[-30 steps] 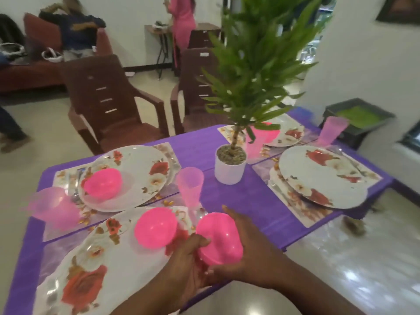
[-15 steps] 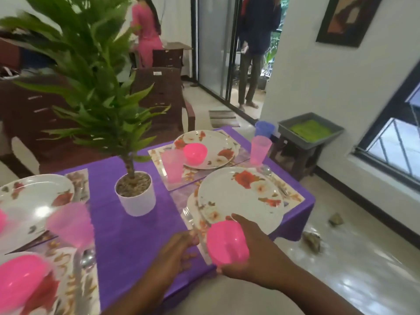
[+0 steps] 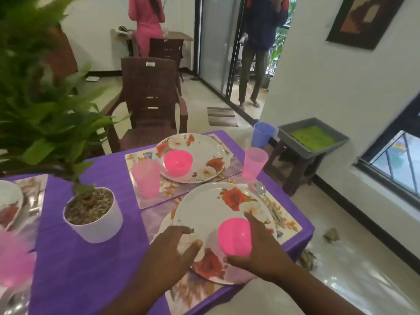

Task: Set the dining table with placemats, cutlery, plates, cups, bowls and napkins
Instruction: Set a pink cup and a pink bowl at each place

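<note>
Our right hand [image 3: 261, 253] grasps the pink bowl [image 3: 235, 237], fingers curled round its far side and thumb beneath, holding it over the near floral plate [image 3: 216, 208] at the worktop's [image 3: 95, 264] right corner. Our left hand [image 3: 172, 251] is released, fingers spread and relaxed, its fingertips touching or just above the plate's near left part; we cannot tell which. This plate overhangs another below it and sits near the worktop edge, so we judge that a hard or off-centre set-down could tip or slide it towards the floor. The bowl looks light and smooth, and could skate on the glossy plate once we let go.
</note>
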